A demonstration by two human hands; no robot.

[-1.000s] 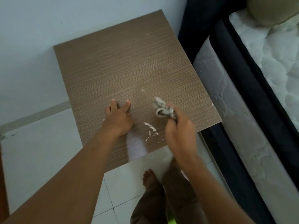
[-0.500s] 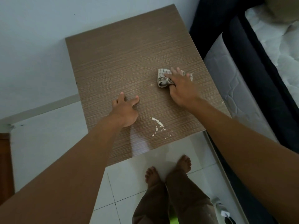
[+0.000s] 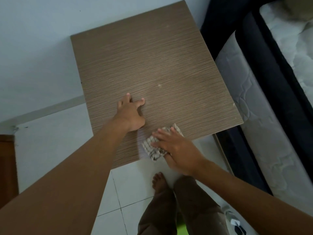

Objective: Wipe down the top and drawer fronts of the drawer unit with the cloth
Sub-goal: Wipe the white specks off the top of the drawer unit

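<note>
Pale blue wall (image 3: 42,48) at rear, grey skirting strip (image 3: 50,111) along its foot. White tiled floor (image 3: 132,184), dark grout lines. Right side: quilted mattress (image 3: 257,129) against dark bed frame (image 3: 225,22). Brown wooden edge (image 3: 7,158) far left

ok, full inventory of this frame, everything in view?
drawer unit top: 1, brown wood-grain, centre
cloth: 1, grey-white checked, near edge of the top, under right grip
speck: 1, whitish, middle of the top
wall: 1, pale blue, behind and left
floor: 1, white tiles, below
bed: 1, white-grey quilting with dark bands, right
wooden panel: 1, reddish brown, left edge
green object: 1, green, bottom edge, unclear
trousers: 1, brown, bottom centre
foot: 1 visible, bare, on the tiles
left grip: 1, bare hand, fingertips on the top
right grip: 1, bare hand, flat on the cloth
</note>
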